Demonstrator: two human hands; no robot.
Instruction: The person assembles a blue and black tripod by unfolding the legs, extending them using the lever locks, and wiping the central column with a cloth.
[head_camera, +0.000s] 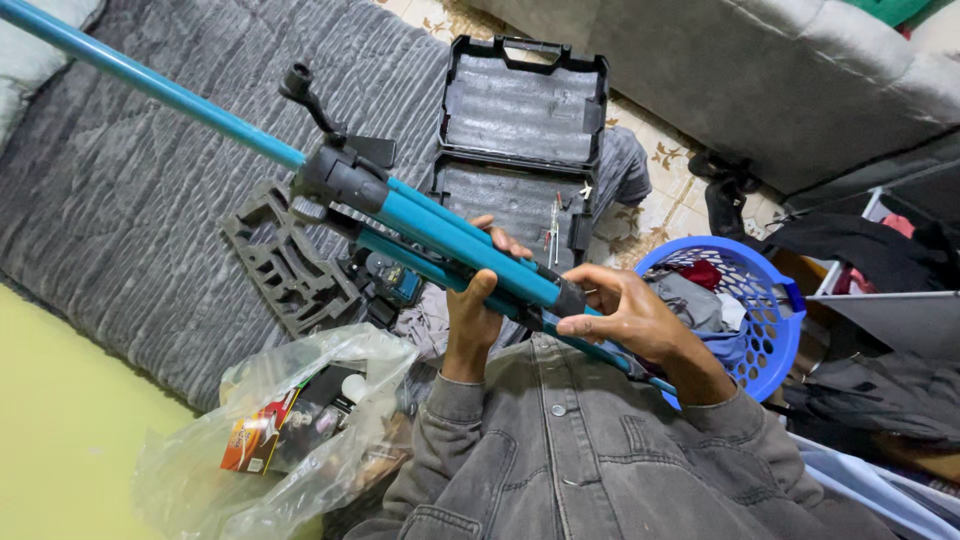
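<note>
So what's in hand here is a blue metal tripod with black plastic joints and folded legs (440, 225), held up in the air over the person's lap, above the grey ribbed blanket (150, 180). The left hand (478, 300) has its grip wrapped round the bundled blue legs, fingers curled over the top. The right hand (625, 315) has its grip pinched on the black plastic collar (568, 298) near the lower end, thumb and fingers pressed around it.

Handling-wise, I'd guess it's light for its length, thin tube, stiff, not fragile, but the painted tube looks a bit slick. The long reach past the hands will make it want to tip (leverage, basically), so the fat black hub (335, 180) or the leg bundle next to it seems the best place to hold.

Its long axis runs diagonally: the single thin blue pole heads off to the upper left past the blanket's far corner, and the leg ends point down to the right toward the blue plastic laundry basket (770, 330).

Nearby: an open black plastic tool case (520, 110), a black moulded insert tray (285, 265) and a clear plastic bag of small boxes (280, 430).
</note>
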